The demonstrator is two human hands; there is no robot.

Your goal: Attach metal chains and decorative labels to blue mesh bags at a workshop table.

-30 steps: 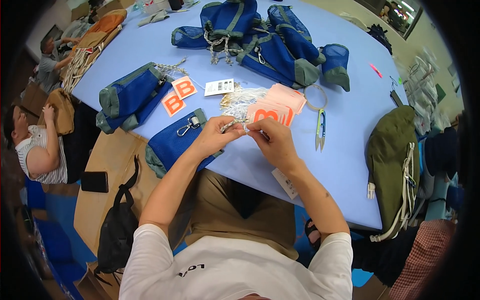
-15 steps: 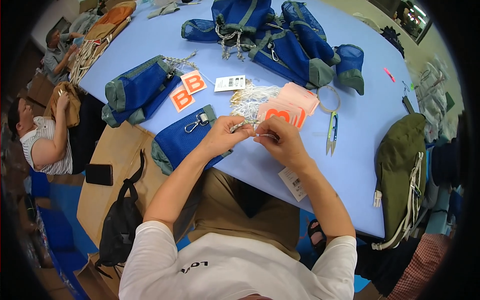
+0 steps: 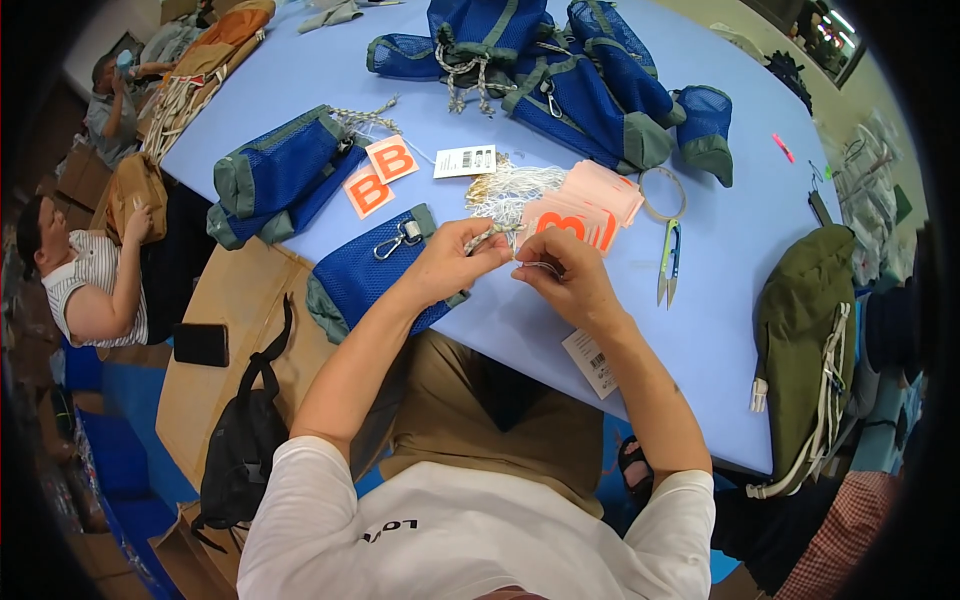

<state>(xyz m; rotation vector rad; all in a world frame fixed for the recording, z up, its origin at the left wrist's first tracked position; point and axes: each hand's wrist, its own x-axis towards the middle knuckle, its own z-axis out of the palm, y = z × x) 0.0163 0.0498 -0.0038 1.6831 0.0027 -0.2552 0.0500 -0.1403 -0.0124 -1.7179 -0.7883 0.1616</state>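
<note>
My left hand (image 3: 452, 262) pinches the grey-and-white drawcord (image 3: 492, 234) of a blue mesh bag (image 3: 365, 262) with a metal clip, which lies under and beside my left wrist. Close against it, my right hand (image 3: 568, 272) has its fingertips closed on a thin white string (image 3: 543, 267). A white hang tag (image 3: 590, 362) with a barcode hangs by the table's near edge, under my right forearm; its link to the string is hidden. Just beyond my hands lie a bundle of white tag strings (image 3: 522, 188) and a stack of pink-and-orange cards (image 3: 590, 205).
Thread snips (image 3: 670, 262) and a tape roll (image 3: 662, 193) lie right of the cards. Another blue mesh bag (image 3: 285, 170), two orange-lettered cards (image 3: 380, 175) and a white tag (image 3: 465, 162) are at left. More blue bags (image 3: 580, 100) lie behind; a green bag (image 3: 805, 340) is at right.
Both hands stay close together at the cord, with only small finger shifts. The whole view has shifted slightly. At the left, a person in the background has raised an arm.
</note>
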